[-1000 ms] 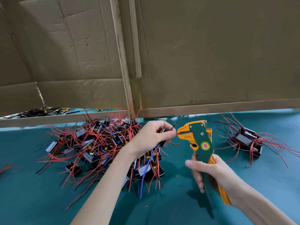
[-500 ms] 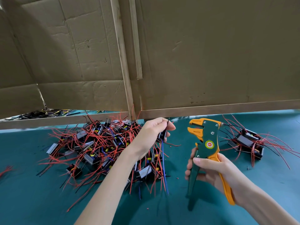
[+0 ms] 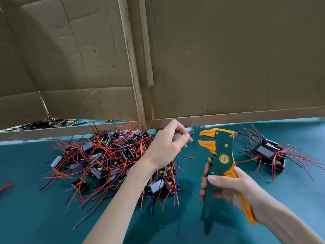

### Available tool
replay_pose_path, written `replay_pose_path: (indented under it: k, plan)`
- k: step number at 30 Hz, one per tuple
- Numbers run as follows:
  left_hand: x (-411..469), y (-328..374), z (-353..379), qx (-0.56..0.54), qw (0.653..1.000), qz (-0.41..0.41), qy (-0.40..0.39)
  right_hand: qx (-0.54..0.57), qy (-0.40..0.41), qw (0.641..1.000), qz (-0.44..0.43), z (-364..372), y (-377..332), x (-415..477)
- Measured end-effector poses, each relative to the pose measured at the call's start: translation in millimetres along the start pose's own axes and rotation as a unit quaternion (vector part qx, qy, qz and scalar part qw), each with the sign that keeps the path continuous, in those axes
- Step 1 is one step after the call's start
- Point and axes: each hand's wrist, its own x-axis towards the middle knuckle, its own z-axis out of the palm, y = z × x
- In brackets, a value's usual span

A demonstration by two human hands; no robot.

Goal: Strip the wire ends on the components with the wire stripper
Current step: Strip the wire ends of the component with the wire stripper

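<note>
Left hand [image 3: 167, 145], just below frame centre, fingers curled, thumb and fingertips pinching a small grey boxy component [image 3: 177, 136]; its red wire end [image 3: 191, 133] sticks out toward 3 o'clock, just short of the tool's mouth, not touching. A thin blue wire [image 3: 177, 166] hangs toward 6 o'clock below that hand. Right hand [image 3: 232, 187], at 4 o'clock in frame, wrapped round the handles of the green-and-orange plastic wire stripper [image 3: 221, 155], thumb across the green body, fingers curled behind; handles spread apart, orange jaws parted and facing 9 o'clock toward the wire end. Tool is held upright above the table, head at 12 o'clock. Round yellow-and-red sticker [image 3: 224, 158] on the tool body reads "DK"; the small print around its ring is too tiny to read. Big tangled pile of black-and-grey components with red wires [image 3: 109, 159] lies at 8 o'clock in frame on the teal table mat [image 3: 35, 217], under the left forearm. Smaller cluster of similar components [image 3: 269, 152] sits at 3 o'clock, well apart from the pile. Brown creased cardboard wall [image 3: 228, 59] with pale wooden strips [image 3: 131, 67] fills the 12 o'clock half. Loose black and yellow wires [image 3: 44, 123] show through the gap under the cardboard at 9 o'clock.
</note>
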Motion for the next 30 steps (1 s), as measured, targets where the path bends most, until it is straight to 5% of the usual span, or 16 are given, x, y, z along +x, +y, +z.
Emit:
replay_pose_path:
  k: [30]
  plan:
    - [-1.2, -1.5, -2.7, 0.055, 0.996, 0.008, -0.070, -0.061, -0.023, 0.998, 0.024, 3.4, -1.3, -6.0]
